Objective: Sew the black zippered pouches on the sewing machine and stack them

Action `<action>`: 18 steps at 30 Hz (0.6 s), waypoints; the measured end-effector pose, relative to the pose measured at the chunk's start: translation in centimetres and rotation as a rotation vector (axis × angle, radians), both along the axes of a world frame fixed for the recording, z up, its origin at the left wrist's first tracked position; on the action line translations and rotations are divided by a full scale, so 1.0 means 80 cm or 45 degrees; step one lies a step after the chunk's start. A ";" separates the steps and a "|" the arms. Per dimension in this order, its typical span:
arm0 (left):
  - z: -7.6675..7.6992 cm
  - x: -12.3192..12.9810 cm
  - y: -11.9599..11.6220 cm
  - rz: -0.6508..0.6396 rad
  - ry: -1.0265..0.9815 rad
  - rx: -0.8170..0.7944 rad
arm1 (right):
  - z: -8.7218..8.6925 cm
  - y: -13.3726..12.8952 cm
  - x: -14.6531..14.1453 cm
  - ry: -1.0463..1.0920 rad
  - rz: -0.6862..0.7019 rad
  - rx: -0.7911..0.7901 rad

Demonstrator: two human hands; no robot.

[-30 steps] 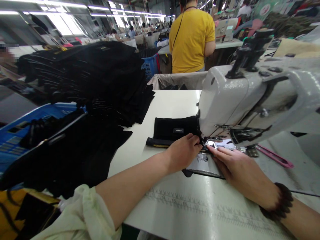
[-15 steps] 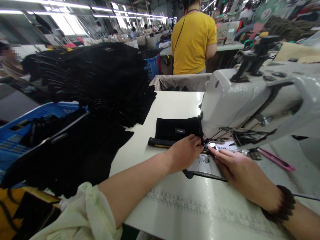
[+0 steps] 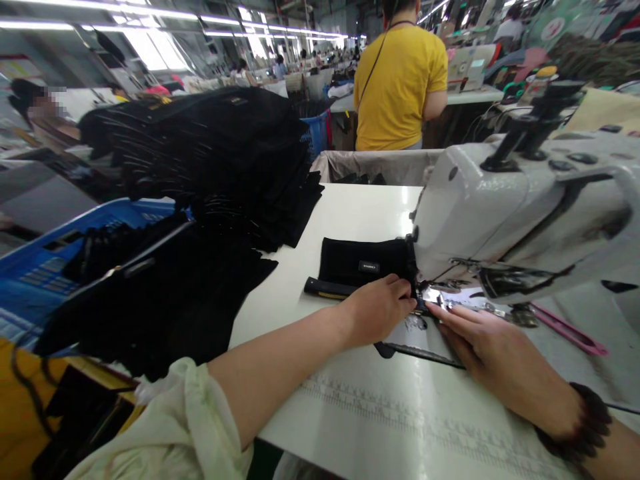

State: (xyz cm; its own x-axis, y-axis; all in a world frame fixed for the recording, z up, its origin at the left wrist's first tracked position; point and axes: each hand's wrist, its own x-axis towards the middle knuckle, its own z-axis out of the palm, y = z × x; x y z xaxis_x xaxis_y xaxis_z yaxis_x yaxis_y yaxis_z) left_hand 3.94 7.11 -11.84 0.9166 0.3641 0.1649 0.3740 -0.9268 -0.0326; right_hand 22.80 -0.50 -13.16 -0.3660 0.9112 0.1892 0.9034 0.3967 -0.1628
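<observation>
My left hand [image 3: 383, 307], the nearer, has its fingers bent over the right end of the cloth [image 3: 353, 257], which stretches leftward from the machine [image 3: 465, 207]; pinching or pressing, I can't tell. My right hand [image 3: 493, 340] lies outstretched, ungripping.

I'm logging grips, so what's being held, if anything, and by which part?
The left hand is on the black workpiece, at its near right corner beside the sewing machine; whether it pinches or presses is hidden. The right hand shows no clear hold.
</observation>
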 end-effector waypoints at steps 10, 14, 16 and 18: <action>0.003 0.003 -0.003 0.240 0.038 0.040 | 0.000 0.001 -0.004 0.047 -0.045 0.023; 0.036 -0.013 -0.016 0.185 0.316 -0.024 | 0.011 -0.006 0.003 0.166 0.037 0.038; 0.050 -0.030 -0.025 0.220 0.416 -0.116 | 0.019 -0.019 0.009 0.190 0.150 0.120; 0.055 -0.044 -0.030 0.294 0.424 -0.141 | 0.026 -0.038 0.015 0.189 0.214 0.229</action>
State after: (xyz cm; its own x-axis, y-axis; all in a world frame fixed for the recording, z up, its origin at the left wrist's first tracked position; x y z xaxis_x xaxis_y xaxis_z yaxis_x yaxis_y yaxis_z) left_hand 0.39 4.72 -7.41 0.8053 0.5653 -0.1784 0.5585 -0.8244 -0.0915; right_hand 24.03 -3.58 -11.10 -0.4652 0.7870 0.4051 0.7942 0.5732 -0.2015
